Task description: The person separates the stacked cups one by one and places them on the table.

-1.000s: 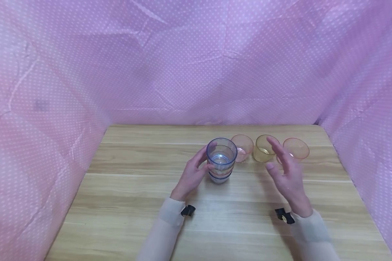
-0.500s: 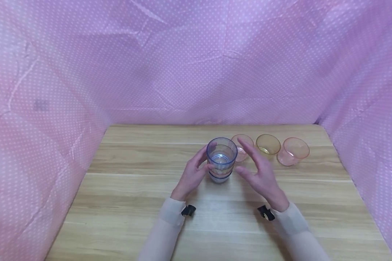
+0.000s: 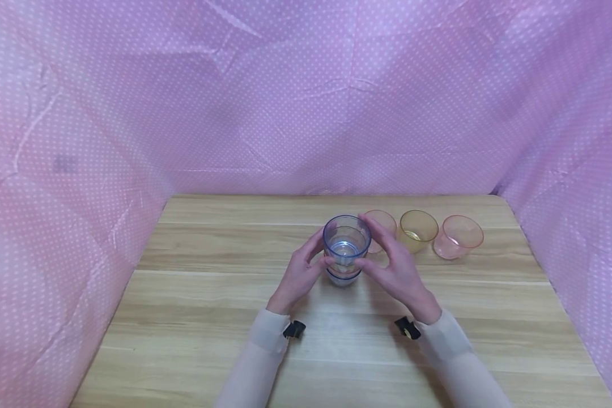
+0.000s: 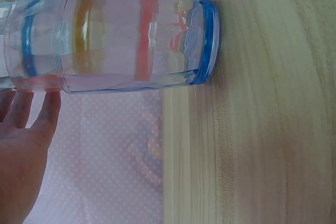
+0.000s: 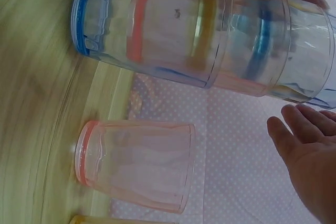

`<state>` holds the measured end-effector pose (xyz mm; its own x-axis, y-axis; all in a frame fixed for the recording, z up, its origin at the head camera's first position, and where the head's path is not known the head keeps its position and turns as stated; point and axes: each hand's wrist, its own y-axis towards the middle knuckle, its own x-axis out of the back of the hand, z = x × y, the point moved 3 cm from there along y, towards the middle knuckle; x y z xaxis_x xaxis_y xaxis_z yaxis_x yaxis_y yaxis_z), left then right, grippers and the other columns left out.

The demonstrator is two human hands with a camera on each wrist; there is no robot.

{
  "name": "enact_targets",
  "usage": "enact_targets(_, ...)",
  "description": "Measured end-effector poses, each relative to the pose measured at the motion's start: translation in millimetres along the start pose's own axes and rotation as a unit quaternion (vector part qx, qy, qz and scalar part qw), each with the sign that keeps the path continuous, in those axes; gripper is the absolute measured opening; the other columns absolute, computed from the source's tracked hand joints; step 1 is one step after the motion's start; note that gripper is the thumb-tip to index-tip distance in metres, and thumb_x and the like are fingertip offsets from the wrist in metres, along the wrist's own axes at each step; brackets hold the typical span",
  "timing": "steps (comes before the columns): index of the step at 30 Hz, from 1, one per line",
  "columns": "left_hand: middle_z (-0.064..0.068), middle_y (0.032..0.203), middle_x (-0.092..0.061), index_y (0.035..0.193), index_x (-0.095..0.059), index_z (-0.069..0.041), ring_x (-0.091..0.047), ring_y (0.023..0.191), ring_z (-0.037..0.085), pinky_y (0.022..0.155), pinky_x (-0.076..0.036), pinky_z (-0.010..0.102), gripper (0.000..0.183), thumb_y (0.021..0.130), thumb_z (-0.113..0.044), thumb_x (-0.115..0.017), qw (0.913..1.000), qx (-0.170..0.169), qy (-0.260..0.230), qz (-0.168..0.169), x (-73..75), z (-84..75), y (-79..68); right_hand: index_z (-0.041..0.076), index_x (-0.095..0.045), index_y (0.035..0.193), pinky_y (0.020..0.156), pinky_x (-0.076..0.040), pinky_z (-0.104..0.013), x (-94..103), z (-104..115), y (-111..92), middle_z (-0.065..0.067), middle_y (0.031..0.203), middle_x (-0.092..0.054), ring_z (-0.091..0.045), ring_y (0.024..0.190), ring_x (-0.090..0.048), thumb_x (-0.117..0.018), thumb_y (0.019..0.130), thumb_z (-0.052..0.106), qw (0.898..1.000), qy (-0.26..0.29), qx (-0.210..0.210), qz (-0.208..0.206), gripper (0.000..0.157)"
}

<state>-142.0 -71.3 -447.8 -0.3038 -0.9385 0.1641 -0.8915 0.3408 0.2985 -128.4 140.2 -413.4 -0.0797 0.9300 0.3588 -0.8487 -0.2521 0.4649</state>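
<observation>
A stack of several nested clear plastic cups [image 3: 344, 249] stands upright on the table, with a blue-rimmed cup on top. Blue, yellow and red base rings show through its walls in both wrist views. My left hand [image 3: 300, 276] holds the stack from the left, thumb in front and fingers reaching behind. On the other side, my right hand [image 3: 399, 275] is at the stack's upper part, fingers fairly straight and thumb at the front. In the right wrist view its fingertips [image 5: 294, 116] lie very close to the wall; whether they touch cannot be told.
A pink cup [image 3: 385, 243] stands just right of the stack, partly behind my right hand. Farther right come a yellow cup [image 3: 417, 232] and another pink cup [image 3: 458, 238]. A pink dotted cloth [image 3: 306, 113] hangs around the wooden table [image 3: 194, 294].
My right hand has moved left from the yellow cup to the right side of the stack. My left hand and the stack have stayed in place.
</observation>
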Motion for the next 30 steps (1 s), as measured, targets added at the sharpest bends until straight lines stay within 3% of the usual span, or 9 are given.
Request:
enact_targets(9, 0.009, 0.160, -0.046, 0.160, -0.039, -0.011, -0.049, 0.142, 0.030, 0.121, -0.037, 0.040, 0.073, 0.099, -0.038, -0.067, 0.9997, 0.004, -0.022, 0.006, 0.2, -0.7, -1.7, -0.002, -0.044, 0.153, 0.115, -0.041, -0.024, -1.8, 2.0, 2.7, -0.017, 0.148, -0.058, -0.035, 0.133, -0.057, -0.086, 0.078, -0.005, 1.000, -0.010, 0.002, 0.002, 0.086)
enact_targets(17, 0.006, 0.162, -0.043, 0.162, -0.036, -0.016, -0.047, 0.144, 0.026, 0.121, -0.036, 0.038, 0.077, 0.097, -0.028, -0.075, 0.9975, 0.055, -0.042, 0.010, 4.2, 3.2, -6.3, -0.005, -0.045, 0.151, 0.115, -0.042, -0.024, -2.0, 0.3, 2.8, -0.019, 0.146, -0.059, -0.035, 0.132, -0.058, -0.086, 0.077, -0.009, 1.000, -0.007, 0.005, 0.004, 0.085)
enact_targets(21, 0.006, 0.161, -0.044, 0.161, -0.039, -0.015, -0.046, 0.145, 0.026, 0.122, -0.035, 0.041, 0.078, 0.094, -0.013, -0.079, 0.9964, 0.076, -0.032, 0.020, 4.4, 5.1, -5.7, -0.002, -0.046, 0.151, 0.114, -0.043, -0.024, -1.7, -0.2, 2.6, -0.018, 0.146, -0.059, -0.028, 0.133, -0.058, -0.086, 0.077, -0.009, 1.000, -0.007, 0.005, 0.005, 0.085)
enact_targets(30, 0.007, 0.158, -0.049, 0.160, -0.041, -0.015, -0.048, 0.143, 0.027, 0.122, -0.036, 0.043, 0.077, 0.093, -0.011, -0.079, 0.9957, 0.077, -0.001, 0.052, 4.7, 4.9, -0.5, 0.000, -0.044, 0.153, 0.115, -0.042, -0.024, 2.2, 2.1, 4.5, -0.014, 0.149, -0.057, -0.027, 0.136, -0.056, -0.086, 0.080, -0.004, 0.999, -0.013, -0.004, 0.031, 0.084)
